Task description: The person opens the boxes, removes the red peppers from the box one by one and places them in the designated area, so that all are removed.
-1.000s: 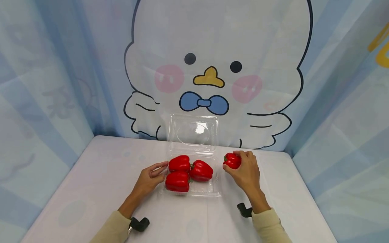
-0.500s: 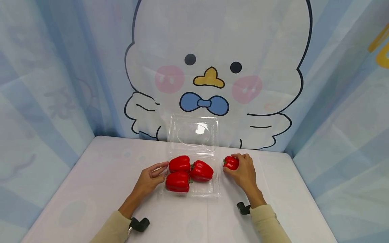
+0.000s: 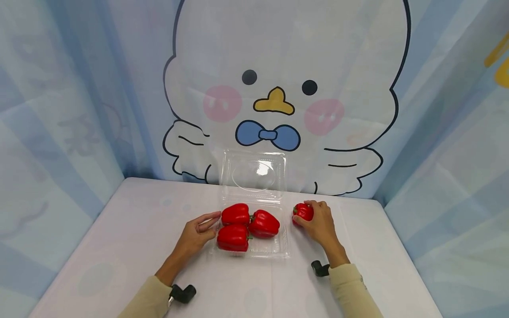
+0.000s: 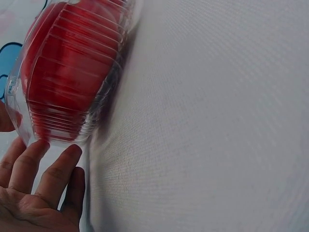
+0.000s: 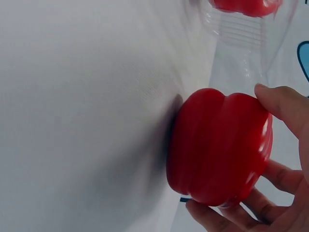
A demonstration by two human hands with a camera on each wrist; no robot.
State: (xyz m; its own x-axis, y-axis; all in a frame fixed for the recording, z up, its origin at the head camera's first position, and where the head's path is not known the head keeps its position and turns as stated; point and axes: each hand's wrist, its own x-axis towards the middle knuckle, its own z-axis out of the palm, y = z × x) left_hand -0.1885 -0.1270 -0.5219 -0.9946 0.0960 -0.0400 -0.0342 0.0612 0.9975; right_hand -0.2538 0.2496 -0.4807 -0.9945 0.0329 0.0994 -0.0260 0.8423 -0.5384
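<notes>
I log the left hand (image 3: 195,232) first: fingers extended, not clenched, at the left wall of the clear container (image 3: 284,243). Should it push rightward, I judge the plastic could skid or tip, since nothing visible fixes it. Just right of those fingertips, the rear pepper (image 3: 235,214) and front pepper (image 3: 232,238) lie side by side, stems toward the right hand; beyond them lies the third pepper (image 3: 264,223), stem toward the left hand. A jolt could set these rounded bodies rolling. The lid (image 3: 253,174) stands raised behind, farther from both grips; a knock could bring it down. Right of the container, the held pepper (image 5: 219,145) sits between the thumb and fingers of the right hand (image 3: 321,223). I judge its glossy skin could slip if pressure weakens. I cannot confirm whether its underside touches the table (image 3: 159,207); shadow obscures that edge. A low path could catch the container's right rim, immediately left of this grip.
</notes>
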